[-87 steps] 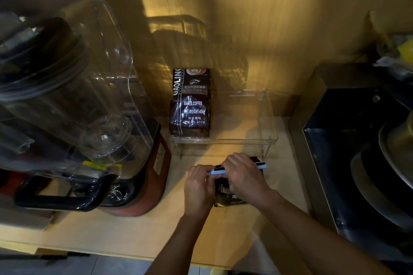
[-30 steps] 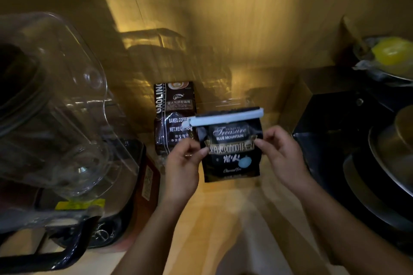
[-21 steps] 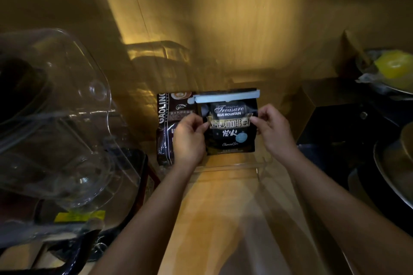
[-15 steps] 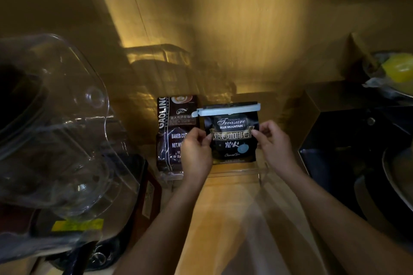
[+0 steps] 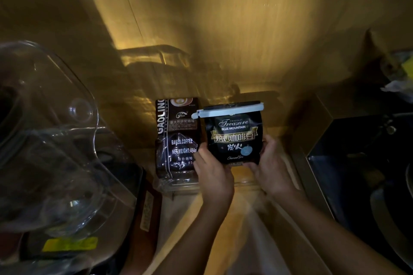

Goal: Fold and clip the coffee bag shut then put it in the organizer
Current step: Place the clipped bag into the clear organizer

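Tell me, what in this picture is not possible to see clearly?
- Head view: bottom of the coffee bag, covered by the left hand and right hand; whether it rests in the clear organizer is unclear.
- Other bag: small print too dim.
- Blender: cut off at left edge.

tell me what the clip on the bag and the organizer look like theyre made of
Clip: pale blue, matte, rigid, likely plastic.
Organizer: clear with glinting edges, probably acrylic; glass possible.
Coffee bag: glossy black printed film, creased, seemingly foil laminate.
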`<move>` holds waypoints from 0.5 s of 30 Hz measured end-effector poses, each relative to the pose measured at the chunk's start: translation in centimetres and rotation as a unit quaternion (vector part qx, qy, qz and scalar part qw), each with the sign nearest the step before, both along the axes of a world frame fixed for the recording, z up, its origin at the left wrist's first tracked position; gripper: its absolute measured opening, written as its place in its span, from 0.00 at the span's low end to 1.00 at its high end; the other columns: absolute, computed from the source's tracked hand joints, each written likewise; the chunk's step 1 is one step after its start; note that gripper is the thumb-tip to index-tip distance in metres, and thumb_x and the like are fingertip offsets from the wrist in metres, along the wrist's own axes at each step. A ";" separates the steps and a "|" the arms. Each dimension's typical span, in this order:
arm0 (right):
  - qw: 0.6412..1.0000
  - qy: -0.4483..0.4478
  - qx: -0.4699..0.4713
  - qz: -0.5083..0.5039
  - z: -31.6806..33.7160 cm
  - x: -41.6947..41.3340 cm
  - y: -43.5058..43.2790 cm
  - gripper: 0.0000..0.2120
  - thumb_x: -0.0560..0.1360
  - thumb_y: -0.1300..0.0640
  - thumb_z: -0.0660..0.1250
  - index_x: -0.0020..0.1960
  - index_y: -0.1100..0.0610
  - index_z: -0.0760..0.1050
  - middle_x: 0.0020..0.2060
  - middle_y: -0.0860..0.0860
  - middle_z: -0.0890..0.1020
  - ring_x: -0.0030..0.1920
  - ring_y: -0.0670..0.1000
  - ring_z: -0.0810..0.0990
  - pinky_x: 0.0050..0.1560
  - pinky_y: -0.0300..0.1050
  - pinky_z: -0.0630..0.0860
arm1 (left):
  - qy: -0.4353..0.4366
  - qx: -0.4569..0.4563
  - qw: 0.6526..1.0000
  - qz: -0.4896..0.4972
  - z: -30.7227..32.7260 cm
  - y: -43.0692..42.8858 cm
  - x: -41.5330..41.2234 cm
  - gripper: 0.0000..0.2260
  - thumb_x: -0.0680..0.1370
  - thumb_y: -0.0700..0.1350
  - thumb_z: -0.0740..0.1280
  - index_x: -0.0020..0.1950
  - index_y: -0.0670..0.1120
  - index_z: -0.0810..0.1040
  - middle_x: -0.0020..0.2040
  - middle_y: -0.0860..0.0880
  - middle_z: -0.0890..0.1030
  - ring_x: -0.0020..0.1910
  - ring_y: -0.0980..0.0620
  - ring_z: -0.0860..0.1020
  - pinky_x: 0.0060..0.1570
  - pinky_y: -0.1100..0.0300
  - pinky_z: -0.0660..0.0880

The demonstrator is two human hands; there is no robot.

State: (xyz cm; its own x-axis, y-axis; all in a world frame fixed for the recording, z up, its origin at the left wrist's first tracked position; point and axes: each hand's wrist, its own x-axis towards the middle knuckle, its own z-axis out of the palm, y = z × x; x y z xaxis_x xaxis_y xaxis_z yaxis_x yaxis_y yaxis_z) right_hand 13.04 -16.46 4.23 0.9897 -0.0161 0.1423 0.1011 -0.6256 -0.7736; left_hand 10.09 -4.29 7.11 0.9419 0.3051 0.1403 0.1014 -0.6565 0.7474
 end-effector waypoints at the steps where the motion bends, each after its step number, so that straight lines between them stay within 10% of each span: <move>1: 1.000 -0.004 -0.001 -0.005 0.0 0.4 0.0 0.37 0.66 0.63 0.74 0.64 0.51 0.54 0.60 0.58 0.73 0.60 0.57 0.74 0.53 0.47 0.71 | 0.004 -0.015 1.000 0.014 0.2 -0.5 0.3 0.31 0.68 0.32 0.68 0.67 0.37 0.58 0.62 0.37 0.66 0.62 0.39 0.65 0.63 0.49 0.62; 15: 0.997 -0.026 -0.076 0.006 0.6 7.7 -0.3 0.36 0.67 0.62 0.71 0.66 0.55 0.51 0.57 0.63 0.76 0.53 0.64 0.77 0.47 0.57 0.77 | 0.048 -0.102 0.991 0.077 1.0 -2.0 8.4 0.31 0.69 0.35 0.68 0.67 0.37 0.55 0.64 0.35 0.64 0.61 0.33 0.65 0.64 0.42 0.63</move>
State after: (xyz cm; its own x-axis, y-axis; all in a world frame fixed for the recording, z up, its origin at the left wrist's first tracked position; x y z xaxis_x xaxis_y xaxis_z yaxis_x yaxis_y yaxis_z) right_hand 20.70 -16.81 4.84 0.9808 0.0207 0.1941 0.1468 -0.7337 -0.6635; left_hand 18.48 -6.32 8.13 0.8883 0.4585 -0.0258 0.2646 -0.4650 0.8448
